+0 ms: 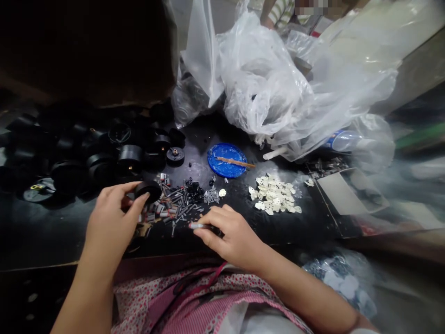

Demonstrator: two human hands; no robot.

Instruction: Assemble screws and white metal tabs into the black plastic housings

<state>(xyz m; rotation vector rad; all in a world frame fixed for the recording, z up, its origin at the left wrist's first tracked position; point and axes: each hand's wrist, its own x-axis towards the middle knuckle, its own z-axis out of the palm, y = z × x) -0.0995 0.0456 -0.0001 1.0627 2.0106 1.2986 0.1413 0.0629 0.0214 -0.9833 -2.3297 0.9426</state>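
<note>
My left hand [109, 220] grips a black round plastic part [149, 189] between thumb and fingers, tilted over the left end of a pile of small parts. Between the thumb and forefinger of my right hand [232, 236] is a small grey cylinder [196, 226] with a reddish end. Something dark also shows under those fingers, too hidden to name. Springs [180, 197], small metal cylinders [166, 212] and tiny grey pins [211, 196] lie loose on the black table just beyond both hands.
Many black round housings [130, 155] crowd the left side. A blue lid [217, 169] holds whitish paste and a brown stick [236, 162]. Cream flat plates [274, 195] are heaped at right. Clear plastic bags [264, 79] bulge across the back; a person's striped sleeve [281, 11] shows behind.
</note>
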